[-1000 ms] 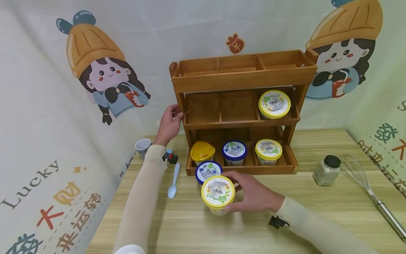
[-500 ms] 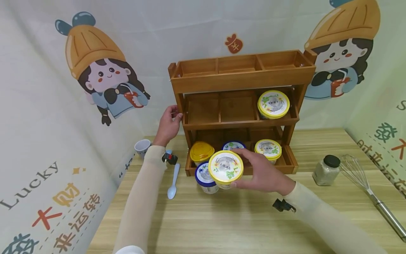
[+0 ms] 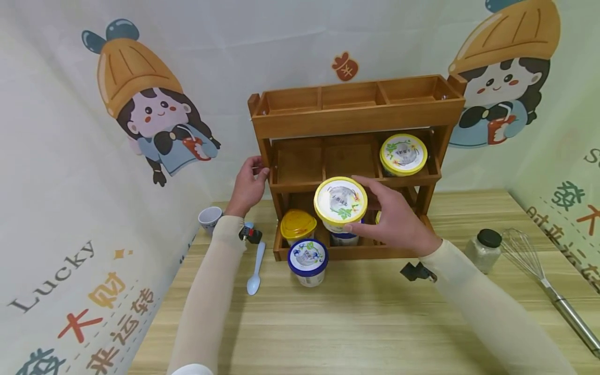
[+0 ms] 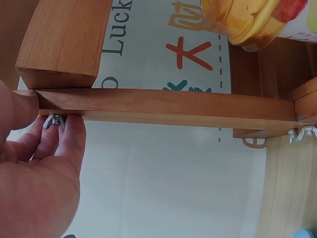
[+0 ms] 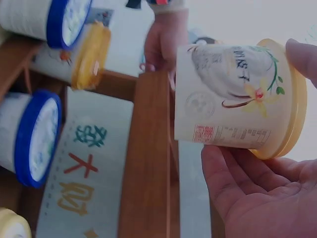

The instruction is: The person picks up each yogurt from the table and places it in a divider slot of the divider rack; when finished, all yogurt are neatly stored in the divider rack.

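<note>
A wooden three-tier rack (image 3: 356, 120) stands against the back. My left hand (image 3: 249, 188) pinches its left side post (image 4: 168, 105), with thumb and fingers on opposite faces beside a wing nut (image 4: 54, 120). My right hand (image 3: 391, 216) grips a white tub with a yellow lid (image 3: 340, 200) by its sides, in the air before the middle tier. Another yellow-lidded tub (image 3: 403, 154) sits in that tier's right compartment. A blue-lidded tub (image 3: 308, 260) stands on the table before the rack. The bottom tier holds a tub with an orange-yellow top (image 3: 298, 226) and others partly hidden.
On the left are a small cup (image 3: 210, 216) and a pale blue spoon (image 3: 255, 271). At the right stand a jar with a black lid (image 3: 485, 249) and a whisk (image 3: 546, 284). Printed cloth (image 3: 281, 47) hangs behind.
My right hand has lifted the yellow-lidded tub from low beside the front blue-lidded tub, up and slightly right, to the front of the rack. The left hand stays on the post.
</note>
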